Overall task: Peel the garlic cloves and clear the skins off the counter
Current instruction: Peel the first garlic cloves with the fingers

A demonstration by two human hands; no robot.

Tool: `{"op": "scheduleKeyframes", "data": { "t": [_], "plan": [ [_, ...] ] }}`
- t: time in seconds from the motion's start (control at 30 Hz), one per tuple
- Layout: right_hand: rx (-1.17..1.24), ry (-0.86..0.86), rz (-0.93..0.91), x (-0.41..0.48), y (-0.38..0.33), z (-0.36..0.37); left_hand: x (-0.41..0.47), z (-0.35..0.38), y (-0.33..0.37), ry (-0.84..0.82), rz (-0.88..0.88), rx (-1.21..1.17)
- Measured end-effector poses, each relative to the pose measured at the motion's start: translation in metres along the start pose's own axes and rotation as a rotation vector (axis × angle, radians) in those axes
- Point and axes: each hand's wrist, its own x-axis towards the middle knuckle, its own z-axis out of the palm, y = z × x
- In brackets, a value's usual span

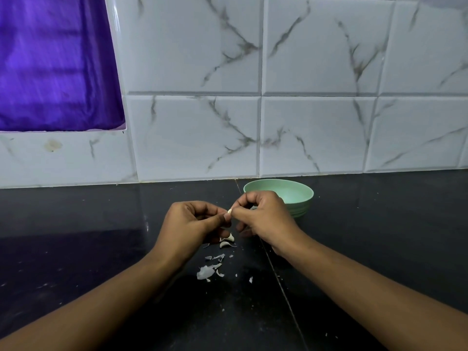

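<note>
Pinching the garlic clove point(230, 211) from both sides: left hand point(190, 224) and right hand point(264, 216), fingers point(224, 218) curled tight on it. Clove sits midway between hands; only its tip shows, axis unreadable.

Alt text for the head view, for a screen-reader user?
The left hand and right hand pinch one garlic clove between them above a dark counter. Beneath lie loose cloves and scattered skins; a green bowl stands behind the right hand, by the tiled wall.
</note>
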Motion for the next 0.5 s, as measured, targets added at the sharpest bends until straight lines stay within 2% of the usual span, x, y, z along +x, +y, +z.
{"op": "scheduleKeyframes", "data": {
  "t": [0.23,0.5],
  "plan": [
    [0.165,-0.092,0.100,0.0004,0.0015,0.0000,-0.0007,-0.0010,0.0019,0.012,0.043,0.051],
    [0.231,-0.197,0.163,0.0016,-0.0021,-0.0082,0.0017,-0.0054,0.0019,0.030,0.054,0.079]
  ]
}}
